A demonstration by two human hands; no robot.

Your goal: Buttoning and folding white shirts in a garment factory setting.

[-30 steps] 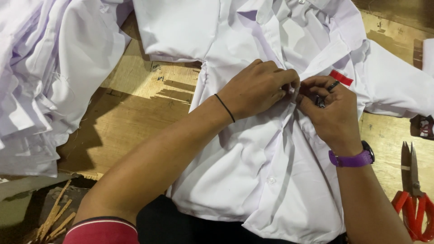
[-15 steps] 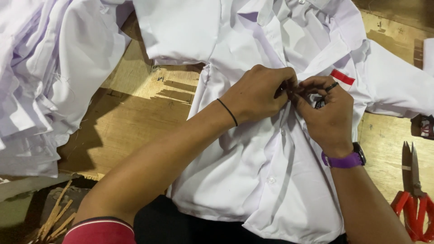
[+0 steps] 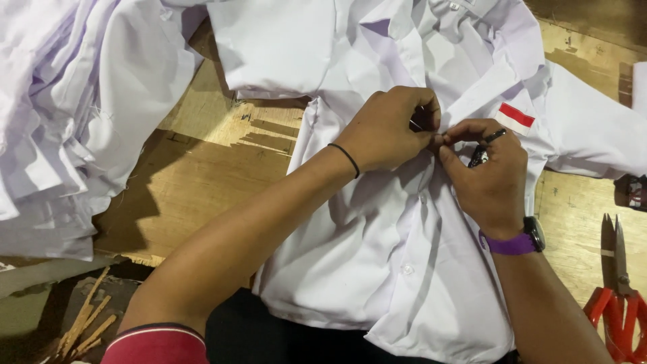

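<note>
Both hands have barely shifted: left hand point(image 3: 391, 128) and right hand point(image 3: 486, 172) fingers pinch the white shirt point(image 3: 377, 269) placket between them.

A shirt point(image 3: 397, 269) lies spread on a wooden table point(image 3: 202, 182), filling the centre and running from twelve o'clock down to six. Both hands meet on its front placket, just above centre: the left hand point(image 3: 391, 131) at about eleven o'clock of that meeting point, the right hand point(image 3: 488, 175) at about four, fingertips touching. A small tool point(image 3: 485, 148) sits in the right hand. A patch point(image 3: 515, 116) lies on the shirt at two o'clock of the hands. A pile of garments point(image 3: 60, 121) lies at nine o'clock. Scissors point(image 3: 617, 296) rest on the table at four o'clock, well apart from the shirt. Sticks point(image 3: 87, 323) lie at seven o'clock, below the table edge.
</note>
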